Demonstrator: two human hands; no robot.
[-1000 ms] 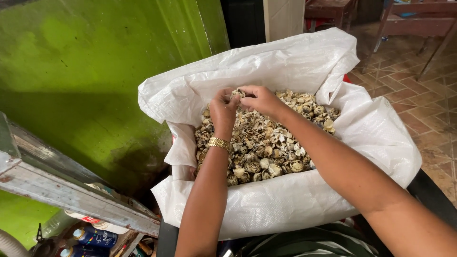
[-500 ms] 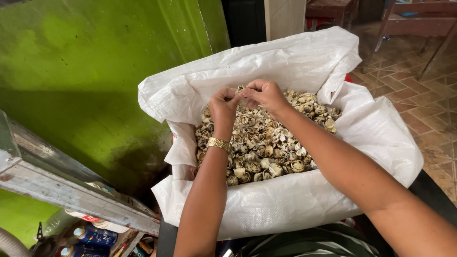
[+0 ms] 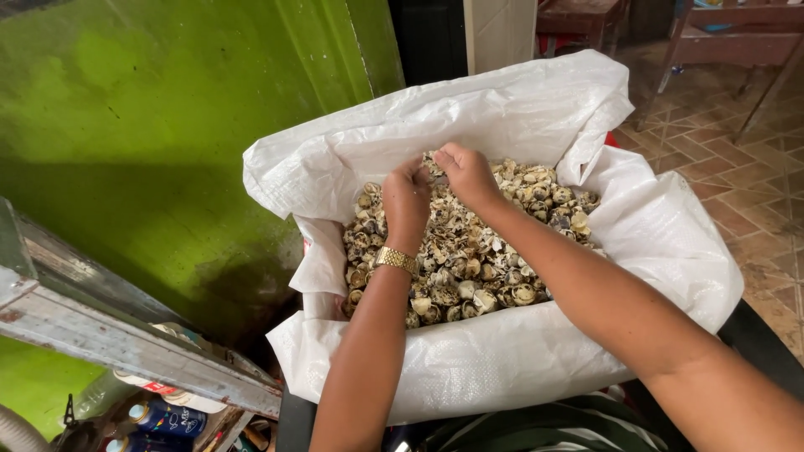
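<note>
A white woven sack (image 3: 519, 351) fills the frame's centre, holding a heap of broken shells (image 3: 477, 268) inside it.

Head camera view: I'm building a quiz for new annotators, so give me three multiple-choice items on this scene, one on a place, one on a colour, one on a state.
1. Where do both hands meet?
A. Over the far side of the shell pile in the sack
B. On the tiled floor
C. On the metal beam

2. What colour is the wall beside the sack?
A. Blue
B. Green
C. White

3. How does the sack's mouth stand?
A. Tied shut
C. Sewn closed
B. Open, rim rolled down

Answers:
1 A: the left hand and right hand pinch together above the broken shells.
2 B: the wall is painted green.
3 B: the white woven sack gapes open, its rim folded outward, the shells showing.
</note>
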